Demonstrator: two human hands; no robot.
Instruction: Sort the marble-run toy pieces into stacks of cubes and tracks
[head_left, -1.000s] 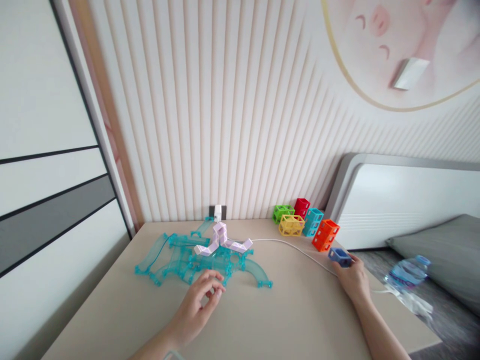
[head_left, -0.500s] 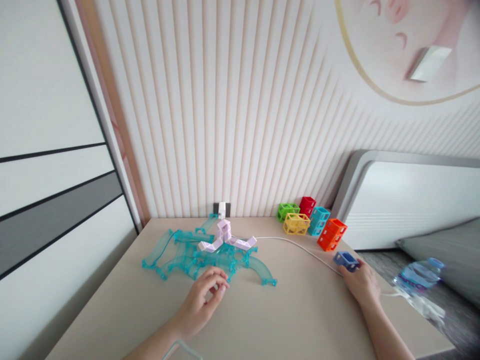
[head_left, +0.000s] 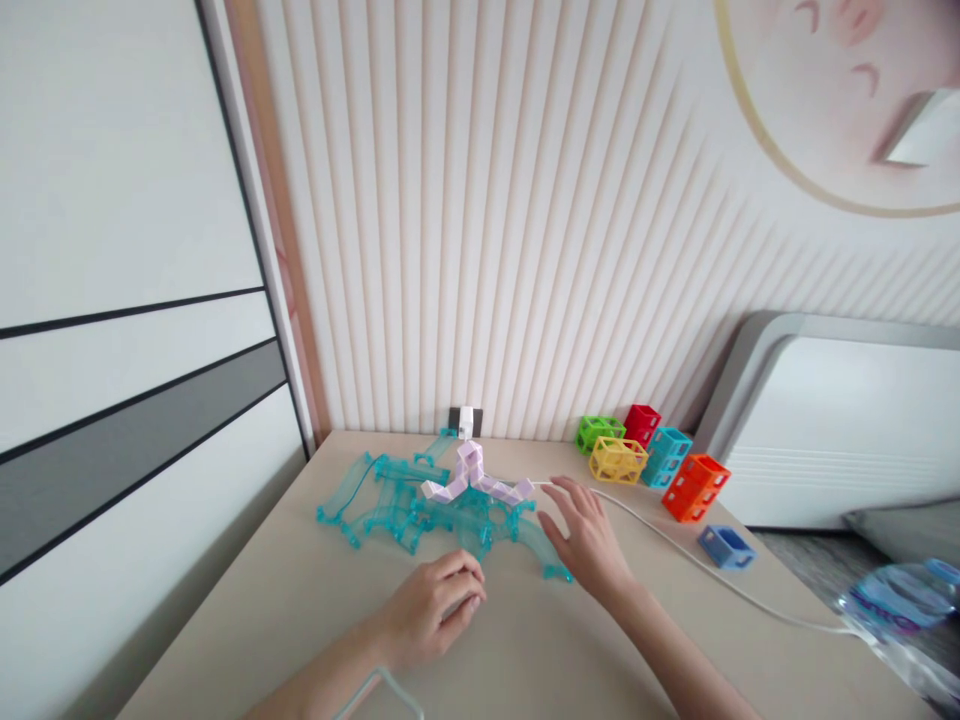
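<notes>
My right hand [head_left: 589, 540] is open and holds nothing, its fingers spread beside the right end of a lilac and white snake puzzle [head_left: 470, 462]. The puzzle lies bent across a pile of clear teal track pieces [head_left: 409, 508]. A curved teal track piece [head_left: 536, 540] passes close under my right fingers; whether they touch it I cannot tell. In front of the pile rests my left hand [head_left: 446, 605], its fingers curled in, with nothing visible in them. A blue block frame [head_left: 726, 547] lies near the table's right edge, apart from both hands.
Open-sided blocks in green [head_left: 600, 433], red [head_left: 642, 425], yellow [head_left: 618, 460], turquoise [head_left: 667, 457] and orange [head_left: 696, 487] stand at the back right. A white cable [head_left: 679, 545] runs from the plug [head_left: 466, 421] across the table [head_left: 517, 665]. Beyond the right edge is a plastic bottle [head_left: 900, 597].
My right hand has let go of the blue block frame and moved left to the snake puzzle. The block stays on the table. My left hand remains curled; the view has shifted slightly.
</notes>
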